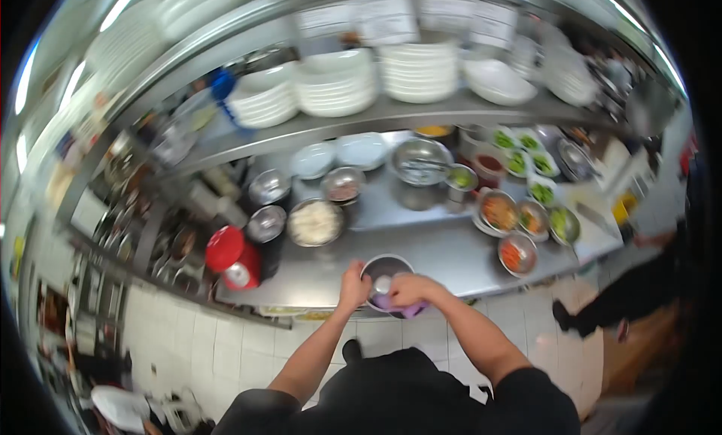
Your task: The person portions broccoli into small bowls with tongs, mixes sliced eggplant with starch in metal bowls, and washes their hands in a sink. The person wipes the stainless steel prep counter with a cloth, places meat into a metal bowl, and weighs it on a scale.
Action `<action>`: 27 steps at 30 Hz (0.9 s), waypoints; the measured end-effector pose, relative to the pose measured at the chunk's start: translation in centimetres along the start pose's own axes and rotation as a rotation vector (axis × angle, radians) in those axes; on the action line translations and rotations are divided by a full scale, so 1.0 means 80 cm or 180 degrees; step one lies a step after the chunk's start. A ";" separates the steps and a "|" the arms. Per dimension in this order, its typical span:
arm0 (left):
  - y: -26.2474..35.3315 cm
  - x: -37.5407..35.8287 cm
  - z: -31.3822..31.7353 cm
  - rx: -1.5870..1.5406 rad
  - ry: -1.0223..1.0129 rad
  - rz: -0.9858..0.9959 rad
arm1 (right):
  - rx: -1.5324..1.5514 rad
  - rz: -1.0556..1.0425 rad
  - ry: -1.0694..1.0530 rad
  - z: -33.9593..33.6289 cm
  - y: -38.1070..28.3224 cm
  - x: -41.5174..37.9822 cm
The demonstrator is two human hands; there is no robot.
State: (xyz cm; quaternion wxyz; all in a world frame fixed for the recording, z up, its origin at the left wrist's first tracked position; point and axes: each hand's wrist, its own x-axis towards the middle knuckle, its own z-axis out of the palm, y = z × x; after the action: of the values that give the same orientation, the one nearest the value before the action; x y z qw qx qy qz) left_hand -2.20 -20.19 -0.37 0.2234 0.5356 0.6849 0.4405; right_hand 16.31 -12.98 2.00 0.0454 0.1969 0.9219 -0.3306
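Note:
A round metal bowl [388,263] stands at the front edge of the steel counter [301,273]. My left hand [354,286] grips the bowl's left rim with its fingers closed. Over the right side of the bowl, my right hand [410,290] is closed on a purple cloth [412,309], which hangs over the bowl's near rim. A small pale round patch shows inside the bowl, too blurred to make out. Behind the bowl to the left is a bowl of white food [316,222].
A red container [234,257] stands left on the counter. Bowls of cut vegetables [499,211] are at right. Stacked white dishes [335,81] fill the shelf [361,117] above. Another person's dark-clothed leg [624,288] is at far right.

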 end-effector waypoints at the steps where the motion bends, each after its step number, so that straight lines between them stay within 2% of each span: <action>1: 0.007 0.011 -0.026 0.0289 0.0416 0.0209 | 0.0314 0.0578 0.0125 -0.043 -0.033 -0.017; 2: 0.004 0.026 -0.058 0.0236 0.0857 0.0312 | 0.0630 0.1211 0.0256 -0.088 -0.075 -0.041; 4: -0.016 0.064 -0.135 0.0457 0.1623 0.0514 | 0.1364 0.1334 0.1157 -0.106 -0.080 -0.049; 5: -0.016 0.078 -0.177 0.0367 0.1633 0.0044 | 0.1357 0.1321 0.1124 -0.100 -0.059 -0.046; 6: -0.011 0.091 -0.211 0.0082 0.1860 -0.0142 | 0.1100 0.1153 0.1542 -0.087 -0.026 -0.036; 7: -0.057 0.120 -0.234 0.0110 0.2236 0.0233 | 0.0843 0.0993 0.1975 -0.076 -0.011 -0.029; 8: -0.056 0.138 -0.253 -0.1300 0.2162 -0.0559 | 0.0841 0.1004 0.2010 -0.070 -0.014 -0.029; 10: -0.113 0.178 -0.278 -0.1493 0.2123 -0.0959 | 0.1213 0.1632 0.1623 -0.071 -0.026 -0.026; 11: -0.118 0.185 -0.278 -0.1531 0.2077 -0.0925 | 0.1192 0.1665 0.1679 -0.066 -0.027 -0.022; 12: -0.127 0.182 -0.273 -0.1987 0.1688 -0.1173 | 0.1351 0.1768 0.1883 -0.057 -0.028 -0.019; 13: -0.139 0.177 -0.265 -0.2421 0.1261 -0.1436 | 0.1520 0.1888 0.2089 -0.049 -0.029 -0.016; 14: -0.162 0.174 -0.251 -0.2845 0.1328 -0.2100 | 0.1532 0.1977 0.2158 -0.038 -0.025 -0.009; 15: -0.156 0.158 -0.238 -0.3031 0.1117 -0.2288 | 0.1001 0.2025 0.2465 -0.025 -0.012 -0.002; 16: -0.130 0.148 -0.234 -0.2968 0.0702 -0.2101 | 0.0437 0.2153 0.2793 -0.011 0.004 -0.002; 17: -0.128 0.161 -0.232 -0.2492 0.0544 -0.1997 | 0.0107 0.2274 0.3198 0.015 0.029 0.004; 18: -0.142 0.187 -0.226 -0.2072 0.0587 -0.1336 | -0.0272 0.2469 0.3591 0.044 0.053 0.014; 19: -0.158 0.221 -0.232 -0.1895 0.0705 -0.0565 | -0.0154 0.3207 0.3471 0.068 0.060 0.024; 20: -0.159 0.270 -0.246 -0.1891 0.0679 -0.0260 | -0.0137 0.4054 0.3469 0.096 0.053 0.046; 21: -0.204 0.341 -0.255 -0.0655 0.1290 0.0257 | 0.0070 0.4321 0.3912 0.118 0.035 0.070; 22: -0.197 0.383 -0.268 0.0986 0.1693 0.0294 | -0.0927 0.3631 0.3536 0.114 -0.015 0.086; 23: -0.315 0.458 -0.277 0.1988 0.1605 0.1082 | -0.0763 0.3169 0.2973 0.149 -0.021 0.114; 24: -0.413 0.523 -0.286 0.2989 0.1732 0.1910 | -0.0551 0.2535 0.2939 0.152 -0.067 0.134; 25: -0.369 0.505 -0.292 0.3546 0.1252 0.1002 | -0.0370 0.1941 0.2439 0.173 -0.091 0.152; 26: -0.325 0.482 -0.298 0.4039 0.0764 0.0061 | -0.0577 0.1387 0.2221 0.185 -0.120 0.161; 27: -0.379 0.518 -0.302 0.4189 0.0224 -0.0012 | -0.0794 0.0835 0.1982 0.187 -0.137 0.162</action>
State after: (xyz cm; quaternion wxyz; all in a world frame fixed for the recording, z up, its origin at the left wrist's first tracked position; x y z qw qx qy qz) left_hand -50.79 8.44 -6.67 -0.1725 0.5444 0.8192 -0.0534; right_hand -0.62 -25.80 -5.93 -0.1719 0.3977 0.8917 -0.1310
